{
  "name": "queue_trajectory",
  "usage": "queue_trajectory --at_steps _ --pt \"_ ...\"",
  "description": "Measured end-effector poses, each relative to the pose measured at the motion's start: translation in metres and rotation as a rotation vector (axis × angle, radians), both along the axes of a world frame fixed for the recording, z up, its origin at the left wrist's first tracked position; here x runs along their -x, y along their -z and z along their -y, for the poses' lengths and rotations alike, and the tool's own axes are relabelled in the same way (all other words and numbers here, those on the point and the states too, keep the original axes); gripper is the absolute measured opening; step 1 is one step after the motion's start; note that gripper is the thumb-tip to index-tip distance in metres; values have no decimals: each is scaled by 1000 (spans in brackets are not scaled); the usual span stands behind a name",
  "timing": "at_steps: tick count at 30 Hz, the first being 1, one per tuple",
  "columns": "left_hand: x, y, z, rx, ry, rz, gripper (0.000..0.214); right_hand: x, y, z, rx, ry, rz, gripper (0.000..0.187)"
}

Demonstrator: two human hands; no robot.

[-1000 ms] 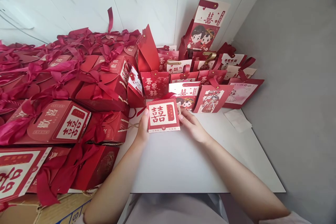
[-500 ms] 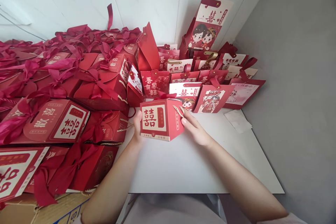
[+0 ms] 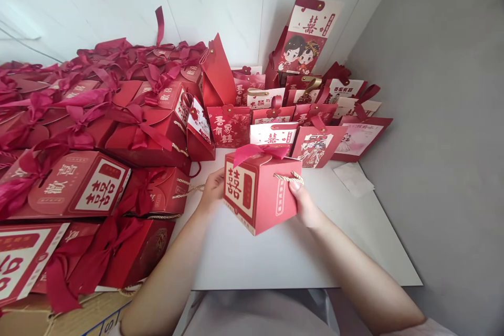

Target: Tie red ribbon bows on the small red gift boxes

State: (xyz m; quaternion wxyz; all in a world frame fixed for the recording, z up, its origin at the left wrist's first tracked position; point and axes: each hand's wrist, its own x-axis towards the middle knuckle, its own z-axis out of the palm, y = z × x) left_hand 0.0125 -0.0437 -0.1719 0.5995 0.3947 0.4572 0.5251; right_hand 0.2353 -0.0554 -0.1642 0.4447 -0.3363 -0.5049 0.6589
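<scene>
Between my two hands, above the white table (image 3: 244, 260), is a red gift box (image 3: 275, 191) with a white panel, gold characters, a ribbon bow (image 3: 260, 153) on top and a gold twisted cord handle (image 3: 289, 177) on its side. My left hand (image 3: 213, 189) grips the box's far left side, its fingers partly hidden behind it. At the right rear edge my right hand (image 3: 305, 203) is closed on the box, the thumb at the cord and the other fingers out of sight. One corner of the box points toward me.
Many ribboned red gift boxes (image 3: 84, 181) are stacked on the left, above a cardboard box (image 3: 90, 315). Several small red and white gift bags (image 3: 230, 126) stand in rows at the back, one tall bag (image 3: 307, 37) above them. A white tissue (image 3: 354, 178) lies at the right, near the grey wall (image 3: 444, 142).
The box has turned so its corded side faces me more, and it has shifted slightly right and nearer. My right hand moved right with it. The view has shifted a little.
</scene>
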Motion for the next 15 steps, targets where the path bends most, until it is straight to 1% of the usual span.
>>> queue_trajectory --at_steps 2,4,6,8,10,12,15 --pt "2 -3 2 -35 -5 -56 34 -2 0 -5 -50 87 71 60" --pt "3 -9 7 -86 17 -123 56 -2 -2 -9 -94 157 141 62" --pt "0 -15 13 -143 90 -189 76 -1 -6 -12 -114 205 187 62" --pt "-4 -20 18 -161 173 -256 89 1 -9 -12 -120 221 235 60" --pt "-9 -21 22 -124 213 -296 90 1 -9 -11 -140 231 295 59" --pt "-12 -17 24 -72 221 -274 82 0 -7 -10 -181 234 347 63" --pt "-15 -8 24 -56 170 -218 71 0 -6 -10 -242 206 361 73"
